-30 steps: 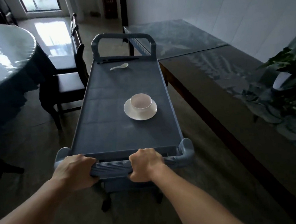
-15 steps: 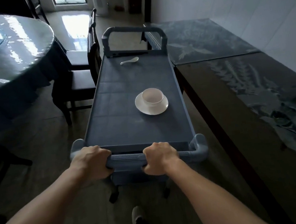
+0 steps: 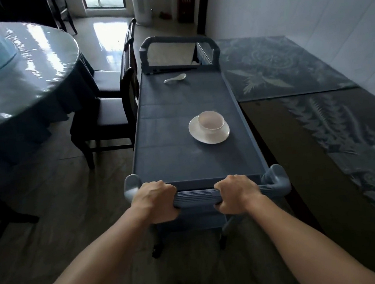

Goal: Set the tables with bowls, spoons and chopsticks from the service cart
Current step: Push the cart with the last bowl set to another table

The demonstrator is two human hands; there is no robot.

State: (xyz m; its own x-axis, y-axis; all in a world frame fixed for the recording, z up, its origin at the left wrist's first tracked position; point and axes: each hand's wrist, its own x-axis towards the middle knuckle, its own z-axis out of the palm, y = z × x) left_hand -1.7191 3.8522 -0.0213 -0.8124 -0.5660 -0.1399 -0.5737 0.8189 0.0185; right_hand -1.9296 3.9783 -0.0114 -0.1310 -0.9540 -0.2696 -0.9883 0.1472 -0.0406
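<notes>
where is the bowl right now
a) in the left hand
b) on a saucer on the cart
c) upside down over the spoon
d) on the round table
b: the bowl sits upright on a white saucer on the cart, with the spoon lying apart at the far end.

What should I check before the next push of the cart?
1. Left hand and right hand grip the handle: ok.
2. Bowl upright on saucer: ok.
3. Spoon lies on the cart, far end: ok.
4. Chopsticks aboard: cannot tell, far end too dark.
5. Clearance to chair and table: cannot tell, both close.
</notes>
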